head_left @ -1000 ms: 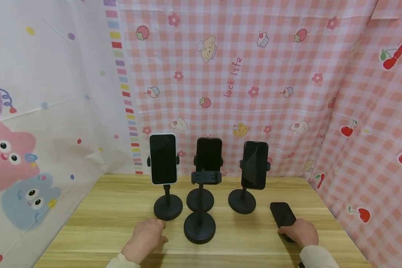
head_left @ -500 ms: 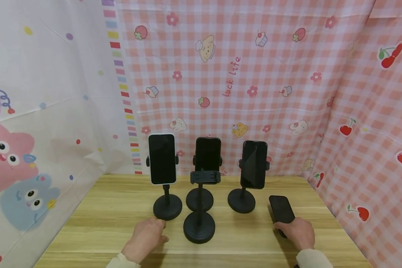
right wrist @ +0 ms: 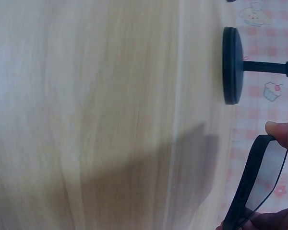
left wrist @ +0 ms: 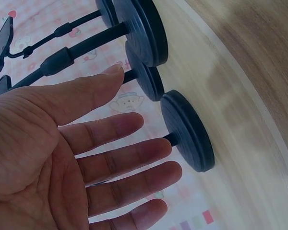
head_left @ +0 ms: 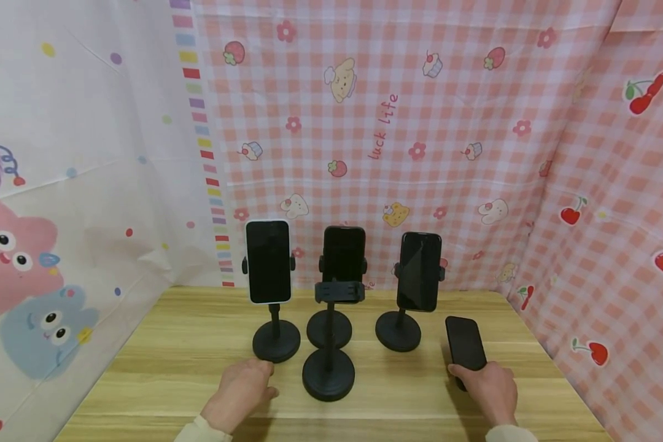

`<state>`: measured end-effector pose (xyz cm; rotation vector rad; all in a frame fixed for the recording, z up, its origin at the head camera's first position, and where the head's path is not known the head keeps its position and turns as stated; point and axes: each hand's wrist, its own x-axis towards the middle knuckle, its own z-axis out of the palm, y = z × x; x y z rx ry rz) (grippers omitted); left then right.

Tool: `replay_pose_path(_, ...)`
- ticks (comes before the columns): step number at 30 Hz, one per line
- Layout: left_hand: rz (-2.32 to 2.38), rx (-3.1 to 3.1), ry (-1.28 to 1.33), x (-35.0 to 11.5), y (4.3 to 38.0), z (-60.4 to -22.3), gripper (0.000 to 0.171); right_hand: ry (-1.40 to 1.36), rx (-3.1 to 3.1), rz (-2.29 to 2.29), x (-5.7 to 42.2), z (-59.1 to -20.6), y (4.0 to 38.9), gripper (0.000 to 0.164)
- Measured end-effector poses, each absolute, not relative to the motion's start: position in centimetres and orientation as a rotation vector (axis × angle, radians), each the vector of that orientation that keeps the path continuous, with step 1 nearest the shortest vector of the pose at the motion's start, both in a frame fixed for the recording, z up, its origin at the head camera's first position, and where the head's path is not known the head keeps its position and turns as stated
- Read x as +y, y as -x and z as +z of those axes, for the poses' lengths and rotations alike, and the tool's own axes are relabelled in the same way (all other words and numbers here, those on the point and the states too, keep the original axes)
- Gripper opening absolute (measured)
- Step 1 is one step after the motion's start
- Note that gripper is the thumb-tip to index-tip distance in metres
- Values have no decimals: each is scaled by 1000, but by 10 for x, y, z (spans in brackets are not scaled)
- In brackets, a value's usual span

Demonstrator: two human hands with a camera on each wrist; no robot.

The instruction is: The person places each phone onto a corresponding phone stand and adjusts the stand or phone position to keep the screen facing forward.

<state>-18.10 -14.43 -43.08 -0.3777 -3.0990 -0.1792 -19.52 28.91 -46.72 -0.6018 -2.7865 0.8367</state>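
My right hand (head_left: 492,388) grips a black smartphone (head_left: 466,342) by its near end, thumb along the left edge. The phone is tilted with its far end raised, and the right wrist view shows its edge (right wrist: 249,177) between thumb and fingers, above its shadow. My left hand (head_left: 239,393) lies relaxed and holds nothing; its fingers (left wrist: 129,153) are loosely extended in the left wrist view. Right of it stands a black phone stand (head_left: 329,374) whose clamp (head_left: 339,291) carries no phone.
Three more stands hold upright phones: a white-framed phone (head_left: 269,263) at left, a black phone (head_left: 345,252) behind the front stand, and another black phone (head_left: 420,271) at right. All stand on a wooden table (head_left: 403,399). Printed cloth (head_left: 453,110) closes off the back and sides.
My right hand has lifted the smartphone's far end and shifted slightly left and forward with it. The left hand and the stands have stayed in place.
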Motion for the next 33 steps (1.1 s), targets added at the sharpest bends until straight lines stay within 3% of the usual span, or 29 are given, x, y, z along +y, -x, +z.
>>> replay_pose_path(13,-149,-3089,381,-142,181,-428,26,630,-2592,868,268,-469,178,63)
replay_pose_path(19,-147,-3145,349,-139,183,-426,26,724,-2568,856,262,-470,174,75)
replay_pose_path(26,-152,-3149,366,-137,185,-423,28,740,-2514,893,260,-460,170,75)
replay_pose_path(33,-205,-3037,435,-136,184,-422,26,755,-2494,929,255,-440,164,89)
